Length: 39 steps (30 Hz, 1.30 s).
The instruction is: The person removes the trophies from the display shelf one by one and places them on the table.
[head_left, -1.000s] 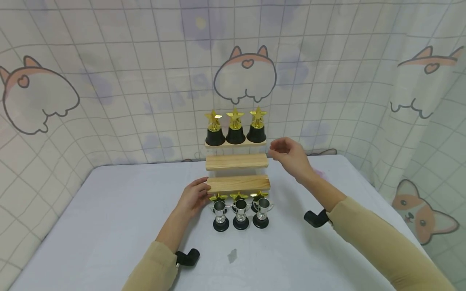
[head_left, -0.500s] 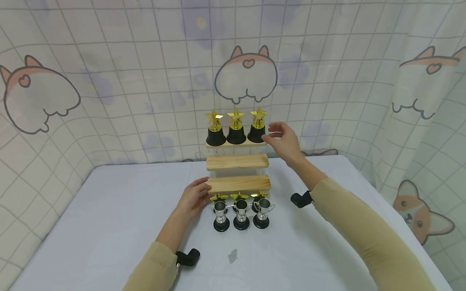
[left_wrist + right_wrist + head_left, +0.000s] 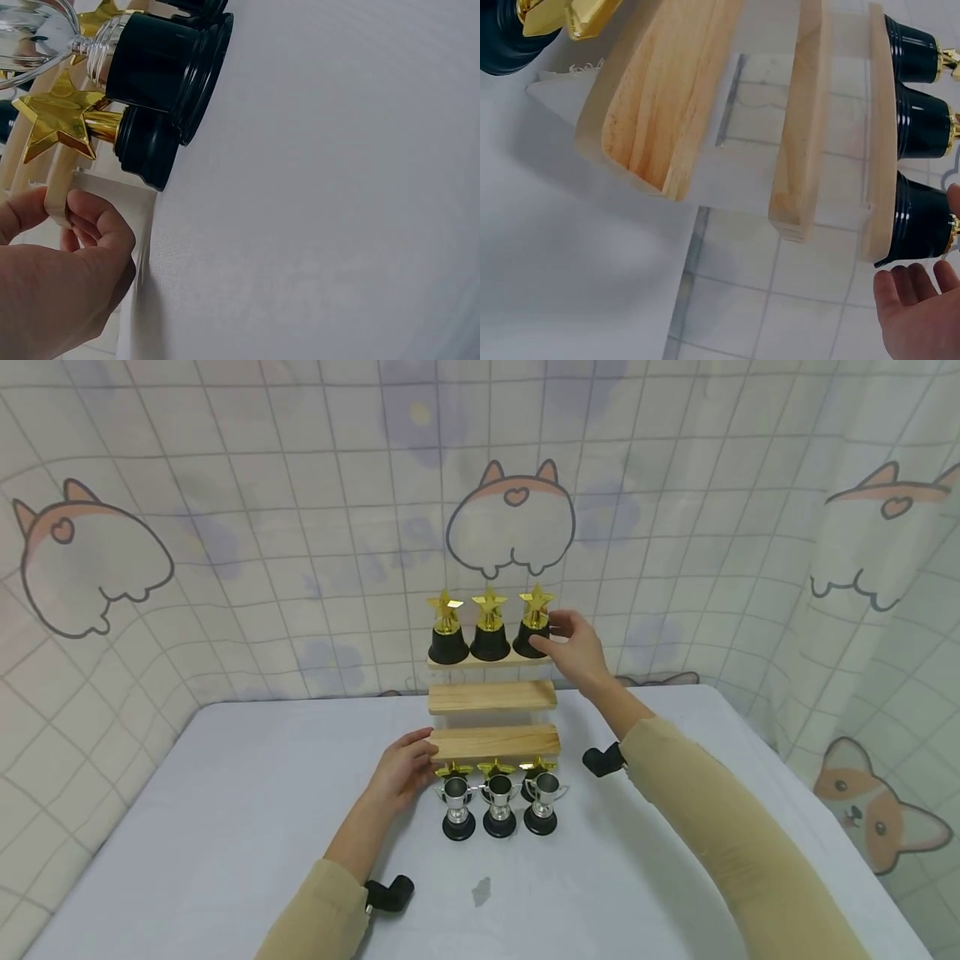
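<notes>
1. Take as clock centre, in the head view, the middle pale wooden board.
2. At eight o'clock, the bare left hand pinches the end of the lowest pale wooden board.
3. At two o'clock, the bare right hand has its fingers loosely spread beside the rightmost gold-star trophy with black base — whether they touch, I cannot tell.
4. This trophy stands upright at one o'clock, on the top wooden board.
5. At six o'clock — three silver two-handled cups.

Wooden shelf end in left hand
</notes>
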### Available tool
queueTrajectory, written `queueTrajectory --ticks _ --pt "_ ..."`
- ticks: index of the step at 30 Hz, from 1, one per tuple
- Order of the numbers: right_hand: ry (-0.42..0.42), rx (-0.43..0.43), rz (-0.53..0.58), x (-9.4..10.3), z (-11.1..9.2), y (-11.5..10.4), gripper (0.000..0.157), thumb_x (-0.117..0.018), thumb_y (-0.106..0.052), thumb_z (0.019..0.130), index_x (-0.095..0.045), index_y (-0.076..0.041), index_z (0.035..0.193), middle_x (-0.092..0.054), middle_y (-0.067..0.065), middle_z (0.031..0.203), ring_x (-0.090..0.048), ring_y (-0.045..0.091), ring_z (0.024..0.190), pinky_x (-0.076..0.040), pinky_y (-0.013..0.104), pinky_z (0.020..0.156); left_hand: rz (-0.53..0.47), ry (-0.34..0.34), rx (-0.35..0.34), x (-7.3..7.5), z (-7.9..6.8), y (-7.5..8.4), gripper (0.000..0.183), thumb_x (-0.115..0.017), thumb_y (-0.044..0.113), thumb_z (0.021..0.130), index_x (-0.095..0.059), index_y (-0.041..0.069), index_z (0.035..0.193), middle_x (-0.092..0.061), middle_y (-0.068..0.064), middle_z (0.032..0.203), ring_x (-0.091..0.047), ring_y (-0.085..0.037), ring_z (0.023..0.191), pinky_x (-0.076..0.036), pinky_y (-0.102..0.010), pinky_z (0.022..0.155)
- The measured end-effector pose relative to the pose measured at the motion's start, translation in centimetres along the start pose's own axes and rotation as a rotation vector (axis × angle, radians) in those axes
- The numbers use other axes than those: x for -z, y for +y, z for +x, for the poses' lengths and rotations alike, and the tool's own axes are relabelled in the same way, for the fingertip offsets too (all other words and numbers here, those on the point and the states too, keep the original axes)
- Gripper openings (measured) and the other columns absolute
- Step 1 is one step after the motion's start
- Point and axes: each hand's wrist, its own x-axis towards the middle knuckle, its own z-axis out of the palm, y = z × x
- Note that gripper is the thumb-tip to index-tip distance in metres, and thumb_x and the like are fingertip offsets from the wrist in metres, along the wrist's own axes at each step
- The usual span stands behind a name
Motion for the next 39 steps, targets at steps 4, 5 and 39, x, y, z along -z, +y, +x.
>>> queueTrajectory --ticks 4,5,39 --pt "0.002 0.012 0.006 -0.1 0.5 0.0 0.060 -0.075 -0.023 0.096 -0.048 -0.006 0.147 -0.053 0.013 0.145 -0.047 0.030 0.136 -0.045 0.046 0.105 0.016 0.008 -0.002 -0.1 0.0 0.1 0.055 -0.058 -0.002 0.093 -0.047 -0.001 0.147 -0.055 -0.021 0.132 -0.062 -0.019 0.096 -0.053 -0.025 0.071" --pt "-0.001 0.012 0.010 -0.1 0.6 0.1 0.060 -0.075 -0.022 0.096 -0.048 -0.006 0.147 -0.053 0.013 0.145 -0.048 0.029 0.136 -0.045 0.046 0.105 0.018 0.008 -0.002 -0.1 0.0 0.1 0.055 -0.058 -0.001 0.093 -0.047 -0.001 0.147 -0.054 -0.021 0.132 -0.062 -0.020 0.098 -0.054 -0.025 0.072" --pt "-0.002 0.027 0.029 0.4 0.0 0.1 0.061 -0.076 -0.023 0.096 -0.050 -0.003 0.146 -0.057 0.015 0.140 -0.052 0.029 0.130 -0.046 0.046 0.102 0.010 0.019 0.007 -0.1 -0.1 -0.1 0.055 -0.058 -0.002 0.093 -0.048 0.000 0.147 -0.056 -0.021 0.129 -0.062 -0.018 0.091 -0.053 -0.027 0.071"
